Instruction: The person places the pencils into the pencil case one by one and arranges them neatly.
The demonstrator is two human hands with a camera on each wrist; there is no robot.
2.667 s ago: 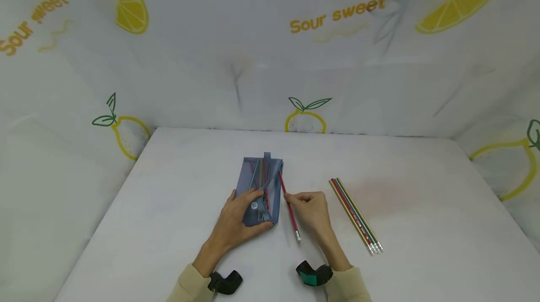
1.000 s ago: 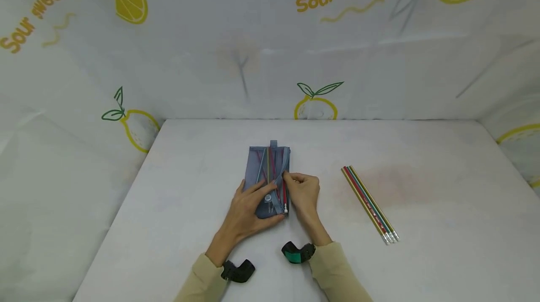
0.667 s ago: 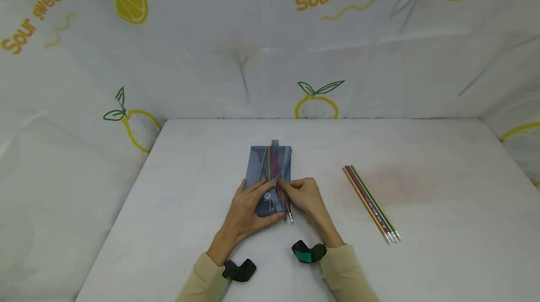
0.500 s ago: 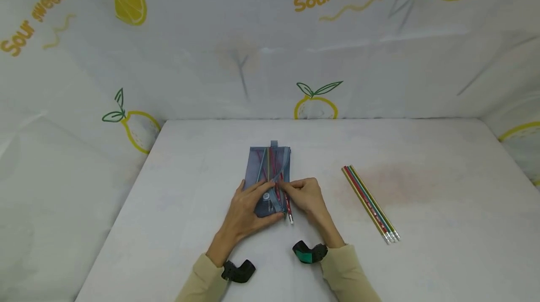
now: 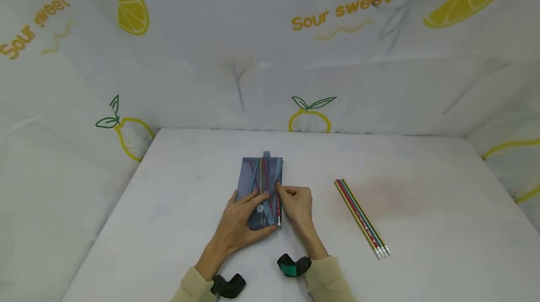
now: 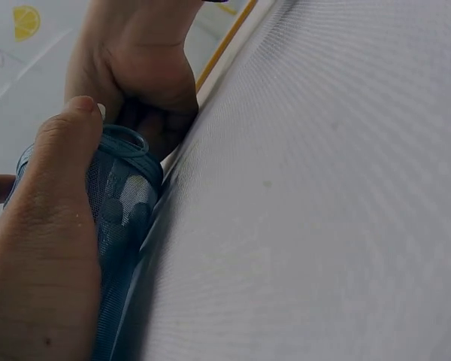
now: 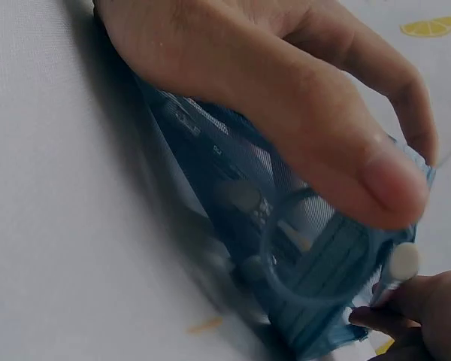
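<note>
left hand (image 5: 236, 227) spread on blue mesh pencil case (image 5: 256, 174), lower centre of frame | right hand (image 5: 297, 206) pinches red pencil (image 5: 279, 207) | pencil may snag if zipper edge (image 5: 278, 169) sags

A pale beige left sleeve (image 5: 195, 287) and a matching right sleeve (image 5: 330, 281) are worn along the forearms, each ended at the wrist by a plain, softly creased cuff, with the left hand (image 5: 235, 223) and right hand (image 5: 297, 204) left bare. At the left cuff, a black wrist camera (image 5: 229, 286) with a bent, elbow-shaped housing is worn; its right-hand counterpart (image 5: 300, 265), similarly angled and black, is marked by a green panel (image 5: 288, 270).
</note>
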